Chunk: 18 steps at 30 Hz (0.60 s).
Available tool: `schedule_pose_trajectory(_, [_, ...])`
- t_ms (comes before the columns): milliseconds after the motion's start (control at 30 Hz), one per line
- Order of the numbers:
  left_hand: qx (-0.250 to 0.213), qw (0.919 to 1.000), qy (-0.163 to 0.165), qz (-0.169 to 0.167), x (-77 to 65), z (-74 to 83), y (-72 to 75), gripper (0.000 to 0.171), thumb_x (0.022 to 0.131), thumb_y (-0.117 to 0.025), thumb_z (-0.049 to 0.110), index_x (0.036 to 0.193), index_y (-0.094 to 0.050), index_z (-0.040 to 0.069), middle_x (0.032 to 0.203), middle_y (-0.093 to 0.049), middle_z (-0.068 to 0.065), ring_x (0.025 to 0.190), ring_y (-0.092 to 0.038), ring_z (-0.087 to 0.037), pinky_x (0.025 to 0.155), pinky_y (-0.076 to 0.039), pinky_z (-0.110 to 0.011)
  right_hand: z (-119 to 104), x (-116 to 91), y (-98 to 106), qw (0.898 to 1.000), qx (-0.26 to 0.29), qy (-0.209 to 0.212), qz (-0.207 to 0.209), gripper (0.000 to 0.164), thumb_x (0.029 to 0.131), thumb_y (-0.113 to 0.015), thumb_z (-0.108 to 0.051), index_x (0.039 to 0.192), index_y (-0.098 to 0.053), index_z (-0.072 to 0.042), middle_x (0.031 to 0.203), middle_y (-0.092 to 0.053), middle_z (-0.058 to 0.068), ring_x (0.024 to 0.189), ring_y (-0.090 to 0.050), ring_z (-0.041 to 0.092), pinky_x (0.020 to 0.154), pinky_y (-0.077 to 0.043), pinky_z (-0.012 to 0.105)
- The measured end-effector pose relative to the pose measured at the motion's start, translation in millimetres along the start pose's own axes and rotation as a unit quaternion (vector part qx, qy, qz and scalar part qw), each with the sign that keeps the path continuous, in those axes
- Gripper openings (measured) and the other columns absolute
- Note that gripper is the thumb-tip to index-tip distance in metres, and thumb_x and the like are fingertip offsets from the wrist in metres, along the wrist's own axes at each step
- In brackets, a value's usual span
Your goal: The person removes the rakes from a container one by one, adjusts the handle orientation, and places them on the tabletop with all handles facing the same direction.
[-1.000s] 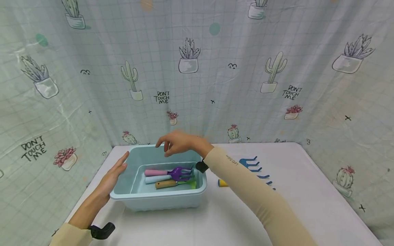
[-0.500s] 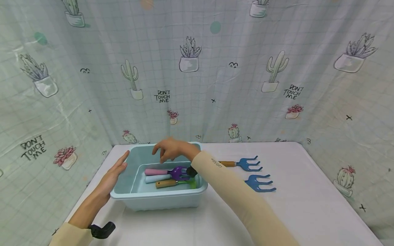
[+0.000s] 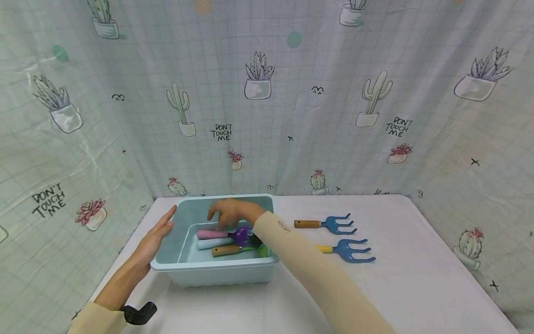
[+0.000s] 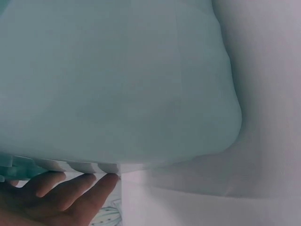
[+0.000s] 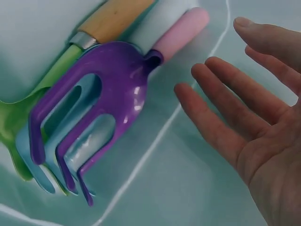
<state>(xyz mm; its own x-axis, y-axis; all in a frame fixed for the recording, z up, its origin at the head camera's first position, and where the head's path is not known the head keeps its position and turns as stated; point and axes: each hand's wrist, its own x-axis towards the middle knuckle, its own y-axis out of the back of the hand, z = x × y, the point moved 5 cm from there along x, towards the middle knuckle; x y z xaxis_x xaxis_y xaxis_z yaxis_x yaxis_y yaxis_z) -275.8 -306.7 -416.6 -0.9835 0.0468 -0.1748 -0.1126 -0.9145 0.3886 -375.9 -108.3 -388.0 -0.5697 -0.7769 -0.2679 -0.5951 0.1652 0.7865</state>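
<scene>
The left hand (image 3: 152,241), its fingers extended and slightly apart, rests its fingertips against the rim at the left end of a pale blue basin (image 3: 217,274). The right hand (image 3: 228,214) hovers over the basin's inside, thumb and fingers spread apart, near a pink-handled purple fork (image 3: 240,236). That fork lies in the basin, its head overlapping those of a light blue tool (image 3: 214,243) and a green tool (image 3: 225,250) with a wooden handle. Right of the basin, two blue forks lie on the white table (image 3: 417,283) — one wooden-handled (image 3: 308,224), the other yellow-handled, partly behind the right sleeve (image 3: 310,269).
</scene>
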Motion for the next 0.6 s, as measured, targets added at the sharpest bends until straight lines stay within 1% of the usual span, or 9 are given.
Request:
schedule_pose_trajectory(67, [-0.002,1.0000,0.000,0.000,-0.9,-0.1,-0.3,0.060,0.113,-0.025,0.046,0.166,0.003,0.039,0.175,0.013,-0.002,0.160,0.012,-0.044,0.118,0.000,-0.080,1.1,1.1,-3.2,1.000,-0.005,-0.002,0.002,0.045,0.098,-0.071,-0.017,0.142,-0.061,-0.013,0.116,-0.068,0.005,0.092,-0.065,0.012,0.076,-0.062,0.031])
schedule_pose_trajectory(133, [-0.004,1.0000,0.000,0.002,-1.7,-0.2,-0.7,0.060,0.113,-0.025,0.046,0.166,0.002,0.039,0.175,0.012,-0.003,0.160,0.011,-0.044,0.119,-0.001,-0.080,2.6,2.4,-6.1,1.000,-0.017,-0.007,0.003,0.043,0.100,-0.069,-0.022,0.141,-0.062,-0.015,0.122,-0.067,0.005,0.096,-0.064,0.012,0.076,-0.060,0.028])
schedule_pose_trajectory(267, [-0.001,1.0000,-0.001,0.002,-1.2,0.3,-0.5,0.060,0.113,-0.025,0.045,0.166,0.001,0.038,0.175,0.011,-0.003,0.161,0.011,-0.044,0.119,-0.001,-0.080,5.1,5.4,-11.0,0.999,-0.043,-0.012,0.004,0.042,0.102,-0.066,-0.032,0.142,-0.063,-0.019,0.140,-0.061,0.005,0.106,-0.059,0.013,0.078,-0.056,0.025])
schedule_pose_trajectory(333, [0.001,1.0000,-0.001,0.003,-0.6,0.5,0.0,0.060,0.113,-0.025,0.046,0.166,0.001,0.038,0.175,0.011,-0.003,0.161,0.010,-0.045,0.118,-0.001,-0.080,6.0,7.4,-12.8,0.998,-0.054,-0.014,0.004,0.042,0.102,-0.065,-0.036,0.142,-0.063,-0.021,0.147,-0.058,0.004,0.112,-0.056,0.014,0.083,-0.055,0.027])
schedule_pose_trajectory(400, [0.002,1.0000,0.000,0.003,0.1,0.9,0.8,0.060,0.112,-0.025,0.047,0.166,0.001,0.039,0.175,0.012,-0.002,0.160,0.011,-0.045,0.118,-0.001,-0.080,6.7,9.8,-14.1,0.998,-0.063,-0.014,0.005,0.043,0.102,-0.065,-0.038,0.142,-0.063,-0.023,0.151,-0.056,0.003,0.117,-0.054,0.015,0.090,-0.054,0.030])
schedule_pose_trajectory(500, [0.001,1.0000,-0.002,0.002,-0.2,0.8,1.3,0.061,0.112,-0.026,0.047,0.166,0.001,0.038,0.175,0.012,-0.002,0.161,0.011,-0.044,0.118,0.000,-0.080,7.7,14.4,-15.4,0.997,-0.073,-0.012,0.006,0.042,0.101,-0.065,-0.039,0.141,-0.064,-0.024,0.152,-0.056,0.001,0.125,-0.052,0.017,0.102,-0.051,0.035])
schedule_pose_trajectory(600, [-0.004,0.9999,-0.014,0.000,-0.9,1.3,1.6,0.061,0.113,-0.027,0.045,0.166,0.000,0.037,0.176,0.010,-0.002,0.161,0.012,-0.042,0.119,0.002,-0.078,9.2,18.2,-16.9,0.997,-0.079,-0.012,0.005,0.042,0.101,-0.066,-0.038,0.141,-0.064,-0.024,0.152,-0.056,-0.001,0.130,-0.051,0.017,0.108,-0.048,0.038])
